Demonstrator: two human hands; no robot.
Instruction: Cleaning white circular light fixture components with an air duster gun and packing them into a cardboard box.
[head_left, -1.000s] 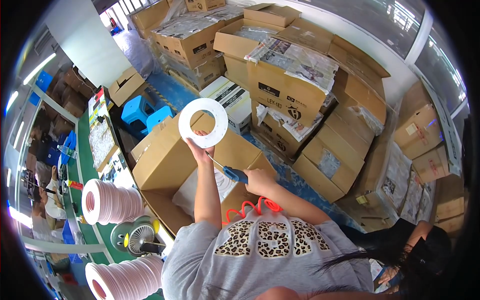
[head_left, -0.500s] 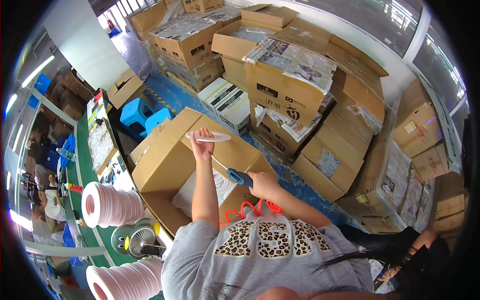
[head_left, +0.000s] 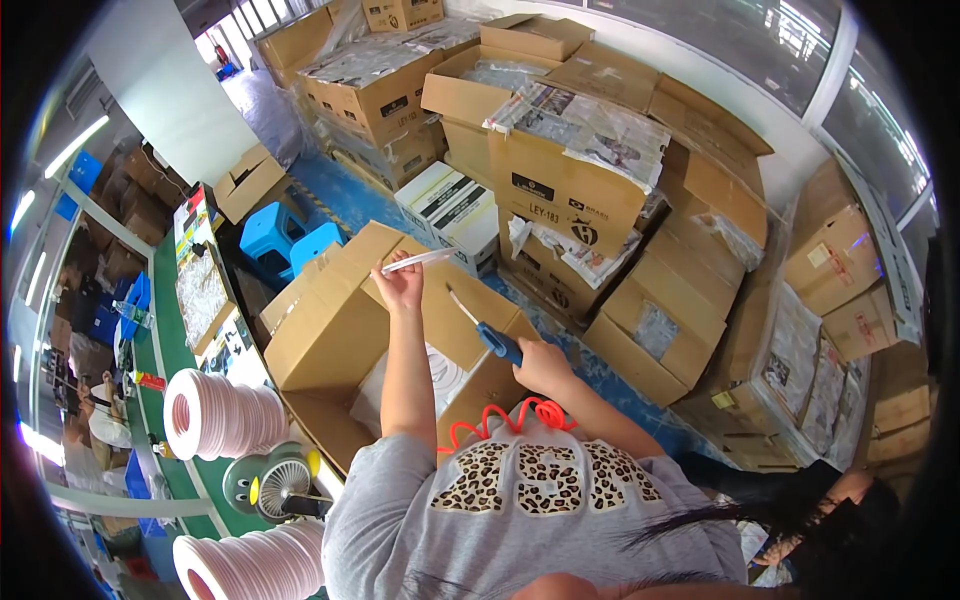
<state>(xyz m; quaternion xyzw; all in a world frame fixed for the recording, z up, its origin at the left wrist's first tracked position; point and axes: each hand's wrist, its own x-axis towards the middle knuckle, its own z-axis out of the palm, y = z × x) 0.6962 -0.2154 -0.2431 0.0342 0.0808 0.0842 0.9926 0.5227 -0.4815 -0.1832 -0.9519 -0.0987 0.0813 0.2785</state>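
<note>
Shows, in the head view, a thin flat white piece (head_left: 422, 260), perhaps plastic, raised above the far part of a large open brown cardboard box (head_left: 322, 325). Is turned almost edge-on, hiding the full outline. Is gripped at the near-left end by the left hand (head_left: 402, 290), with fingers partly curled and drawn in on the edge; cannot tell where exactly the thumb presses. Looks light and fairly stiff, likely smooth enough to slip and thin enough to crack or scratch if knocked. Best taken by the rim, with fingertips, leaving the flat faces bare.

Also shows the right hand (head_left: 545, 368) wrapped around a blue-handled air gun with a slim metal nozzle (head_left: 497, 342), aimed up and left, with the tip near the white piece but apart from it; cannot tell whether squeezed. Should feel rigid and easy to steer, perhaps with slight drag from a bright red coiled plastic hose (head_left: 512, 415) between the forearms.

Leaves open air over the box for tilting or turning. Calls for care around the box's raised cardboard edges, and leftward around a pinkish-white ribbed spool (head_left: 235, 410) and a green penguin-shaped fan (head_left: 282, 485).
</note>
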